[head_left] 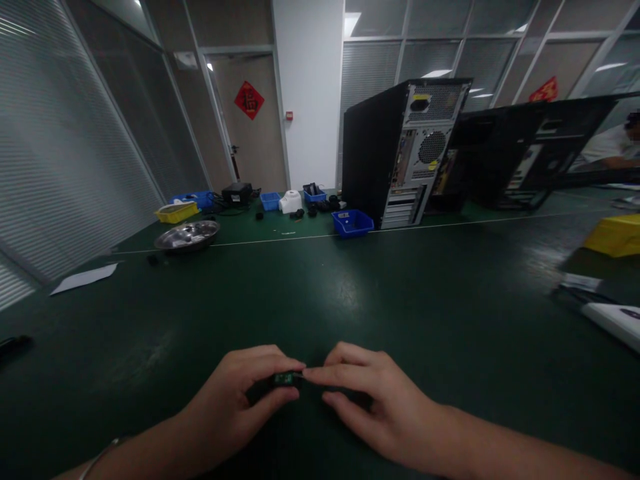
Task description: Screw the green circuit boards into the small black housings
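Between the thumb and fingers of my left hand [245, 387] is a small dark part with a green circuit board [284, 379] showing on the side toward me. My right hand [373, 390] comes in from the right, its index fingertip at the right end of that part, where a thin pale line, perhaps a wire, shows. The right thumb stays apart from the index finger, and nothing is gripped between them. Both hands are low over the dark green tabletop [320, 307].
A black computer tower [375, 147] stands at the back, a blue bin [353, 223] in front of it. A metal bowl [187, 235] and a yellow tray [177, 212] sit back left. A yellow bin [615, 235] and a white device [617, 320] lie right. Another person [610, 143] sits far right.
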Available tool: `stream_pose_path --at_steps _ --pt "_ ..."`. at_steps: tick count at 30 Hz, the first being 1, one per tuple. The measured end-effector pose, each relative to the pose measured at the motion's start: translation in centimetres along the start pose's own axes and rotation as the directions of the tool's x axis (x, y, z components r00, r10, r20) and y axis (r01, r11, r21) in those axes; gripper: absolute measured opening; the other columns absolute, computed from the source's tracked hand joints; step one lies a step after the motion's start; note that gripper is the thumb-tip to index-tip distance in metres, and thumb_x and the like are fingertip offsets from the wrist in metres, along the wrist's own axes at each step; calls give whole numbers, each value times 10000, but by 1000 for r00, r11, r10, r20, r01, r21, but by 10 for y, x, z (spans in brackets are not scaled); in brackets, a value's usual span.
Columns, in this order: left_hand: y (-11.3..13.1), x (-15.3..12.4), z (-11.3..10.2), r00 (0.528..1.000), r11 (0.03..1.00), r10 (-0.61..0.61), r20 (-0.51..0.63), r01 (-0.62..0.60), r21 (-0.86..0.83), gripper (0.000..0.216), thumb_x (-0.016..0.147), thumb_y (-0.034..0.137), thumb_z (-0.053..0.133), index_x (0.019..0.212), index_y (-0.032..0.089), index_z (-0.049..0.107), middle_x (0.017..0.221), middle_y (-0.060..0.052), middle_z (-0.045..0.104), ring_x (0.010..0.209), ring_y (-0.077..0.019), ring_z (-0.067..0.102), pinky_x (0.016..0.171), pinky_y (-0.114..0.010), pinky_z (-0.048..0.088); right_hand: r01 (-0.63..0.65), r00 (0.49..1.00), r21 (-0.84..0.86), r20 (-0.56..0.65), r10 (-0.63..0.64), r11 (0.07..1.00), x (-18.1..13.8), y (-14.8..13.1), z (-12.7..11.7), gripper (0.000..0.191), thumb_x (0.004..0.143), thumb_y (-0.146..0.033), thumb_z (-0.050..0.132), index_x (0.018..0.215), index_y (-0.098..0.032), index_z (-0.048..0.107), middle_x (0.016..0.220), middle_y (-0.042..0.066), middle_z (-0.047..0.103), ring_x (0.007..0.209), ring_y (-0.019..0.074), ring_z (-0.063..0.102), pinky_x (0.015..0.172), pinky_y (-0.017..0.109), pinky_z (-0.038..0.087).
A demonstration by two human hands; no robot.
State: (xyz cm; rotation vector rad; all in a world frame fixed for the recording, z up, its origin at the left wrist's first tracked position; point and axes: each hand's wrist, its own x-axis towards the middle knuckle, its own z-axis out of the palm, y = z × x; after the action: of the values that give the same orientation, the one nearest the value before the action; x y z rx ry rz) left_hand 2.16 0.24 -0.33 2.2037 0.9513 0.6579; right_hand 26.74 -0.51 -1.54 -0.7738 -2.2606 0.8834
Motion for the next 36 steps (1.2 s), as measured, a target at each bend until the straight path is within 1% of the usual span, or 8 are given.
stream_pose_path --at_steps 4,8,13,18,23,30,33,36 --pt "-4 -3 2 999 998 44 -4 -44 33 256 897 191 634 1137 249 699 955 -65 752 842 -212 692 751 -291 528 6 1000 -27 11 -6 1000 0 -1 2 382 930 -156 539 1289 -263 614 1002 51 629 798 152 623 692 258 492" --pt "-3 -3 3 998 996 64 -9 -63 66 262 897 182 627 1142 245 697 954 -69 752 841 -211 692 749 -287 526 3 1000 -52 6 -2 999 0 -1 4 387 922 -146 537 1281 -263 620 992 49 632 796 154 621 697 265 488" --pt "1 0 2 1000 1000 3 -13 -3 -5 204 913 220 629 1086 269 724 922 -33 753 821 -189 693 734 -255 512 5 999 0 -32 -5 1000 -1 -1 6 394 927 -151 541 1298 -267 607 1004 52 625 811 154 624 686 257 488" --pt "-2 1 3 998 998 -42 -45 40 -47 158 900 297 651 998 223 751 864 -50 750 779 -204 684 694 -267 492 9 999 43 -47 -7 999 0 -2 6 383 925 -136 545 1281 -256 623 998 58 631 834 159 623 709 264 493" --pt "-1 2 3 997 990 -60 -46 54 -128 168 900 315 648 997 236 759 865 -45 754 782 -205 682 708 -272 484 0 998 80 -62 5 997 1 -4 6 370 917 -134 554 1263 -233 639 989 70 638 817 163 619 692 267 496" --pt "2 2 3 995 993 -84 -45 79 -91 162 897 307 650 996 234 756 882 -48 755 810 -214 685 725 -280 488 7 999 54 -49 -5 999 0 -5 6 370 914 -143 561 1261 -247 641 1002 62 643 828 164 630 693 266 498" --pt "1 2 3 996 992 -88 -20 86 -91 162 896 306 651 994 232 756 890 -48 756 814 -214 685 731 -280 486 8 999 56 -43 -6 998 0 -5 7 370 906 -136 569 1249 -252 648 1006 58 645 835 163 635 702 266 501" --pt "2 2 1 996 988 -93 4 93 -122 163 900 304 647 992 229 759 890 -44 753 821 -210 680 737 -276 475 8 998 93 -57 -3 996 -1 -4 7 366 901 -129 578 1240 -244 654 996 60 648 819 157 633 691 261 499"
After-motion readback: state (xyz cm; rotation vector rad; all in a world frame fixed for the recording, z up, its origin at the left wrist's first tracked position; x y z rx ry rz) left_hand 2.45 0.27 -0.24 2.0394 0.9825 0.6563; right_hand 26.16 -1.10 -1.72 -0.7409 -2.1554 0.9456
